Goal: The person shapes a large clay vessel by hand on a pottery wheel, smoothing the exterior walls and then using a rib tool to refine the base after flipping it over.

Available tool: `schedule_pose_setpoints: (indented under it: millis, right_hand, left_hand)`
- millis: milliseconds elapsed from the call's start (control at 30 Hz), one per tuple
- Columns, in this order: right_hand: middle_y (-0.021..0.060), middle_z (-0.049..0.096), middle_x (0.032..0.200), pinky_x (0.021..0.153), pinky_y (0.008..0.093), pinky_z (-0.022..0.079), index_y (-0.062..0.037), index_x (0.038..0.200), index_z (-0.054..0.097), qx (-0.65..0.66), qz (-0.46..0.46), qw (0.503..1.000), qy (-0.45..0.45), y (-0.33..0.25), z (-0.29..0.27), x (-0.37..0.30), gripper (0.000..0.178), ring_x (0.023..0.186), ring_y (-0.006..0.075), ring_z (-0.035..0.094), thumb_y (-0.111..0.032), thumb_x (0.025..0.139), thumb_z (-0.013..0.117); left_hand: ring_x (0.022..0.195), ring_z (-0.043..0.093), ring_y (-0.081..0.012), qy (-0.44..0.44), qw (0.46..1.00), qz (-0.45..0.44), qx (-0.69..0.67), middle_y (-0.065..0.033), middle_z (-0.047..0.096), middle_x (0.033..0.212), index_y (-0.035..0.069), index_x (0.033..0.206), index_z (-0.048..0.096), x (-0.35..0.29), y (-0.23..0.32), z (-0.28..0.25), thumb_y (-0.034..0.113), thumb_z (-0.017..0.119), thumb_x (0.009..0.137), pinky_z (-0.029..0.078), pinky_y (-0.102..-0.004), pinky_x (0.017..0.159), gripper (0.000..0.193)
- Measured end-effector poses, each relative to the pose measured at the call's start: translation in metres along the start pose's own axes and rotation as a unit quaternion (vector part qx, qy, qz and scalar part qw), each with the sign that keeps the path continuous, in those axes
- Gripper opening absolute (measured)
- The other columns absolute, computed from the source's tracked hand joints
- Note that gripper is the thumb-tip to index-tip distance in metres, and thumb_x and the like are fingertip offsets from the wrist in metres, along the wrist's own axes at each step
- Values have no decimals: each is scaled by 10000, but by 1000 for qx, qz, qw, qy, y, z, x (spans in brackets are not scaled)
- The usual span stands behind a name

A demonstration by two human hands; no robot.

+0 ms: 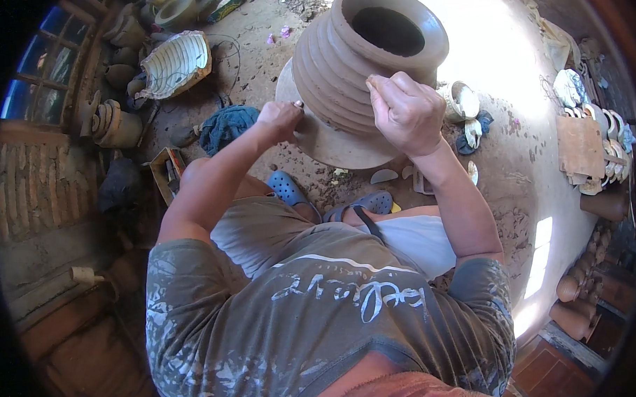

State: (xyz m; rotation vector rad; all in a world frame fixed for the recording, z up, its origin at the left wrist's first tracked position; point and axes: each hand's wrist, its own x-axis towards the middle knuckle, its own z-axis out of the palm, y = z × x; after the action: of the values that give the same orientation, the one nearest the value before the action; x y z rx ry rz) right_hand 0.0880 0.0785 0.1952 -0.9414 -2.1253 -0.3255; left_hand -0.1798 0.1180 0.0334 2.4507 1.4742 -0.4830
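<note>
A large grey-brown clay pot [338,75] with ridged sides and a wide mouth stands on a round wheel head [348,152] in front of me. At the left edge of the wheel head is my left hand [280,121], closed, with a small pale tip showing by its fingers. I cannot tell whether it grips the rim or something small. Against the pot's near right side, in this view, my right hand [409,111] is raised with thumb and fingers pinched together. Whatever lies between those fingers is too small to make out.
A blue cloth [228,128] lies left of the wheel, near a white ribbed mould piece [177,63]. To the right are a white bucket [459,101] and a dark cloth [464,144]. Flat half-round pieces [384,176] lie near my feet. Several clay pots [573,315] line the right wall.
</note>
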Motion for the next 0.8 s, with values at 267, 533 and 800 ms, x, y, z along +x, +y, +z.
schedule_pose_setpoints:
  millis: [267,533,800]
  right_hand:
    - [0,591,710,522,332,490,-152,891,802,18,-15,1000,-2,16,-10,-5,143,582,190,640,-65,780,782]
    - [56,771,891,649,298,576,-71,959,806,101,139,984,53,67,-30,-42,91,698,168,715,-45,874,825]
    - [78,755,969,648,256,552,38,1124,741,384,513,766,53,62,-24,-33,201,784,119,687,-111,989,741]
  left_hand:
    - [951,760,-339,13,997,73,-12,-109,770,981,116,972,789,27,-54,-5,381,1004,618,609,-464,804,491]
    - [1013,745,-345,-18,999,51,-4,-112,761,1084,118,1092,748,19,-43,-24,452,961,655,604,-466,837,589]
    - [1094,724,-343,46,996,63,44,-197,700,1207,15,1161,745,-16,10,31,616,882,717,611,-450,826,760]
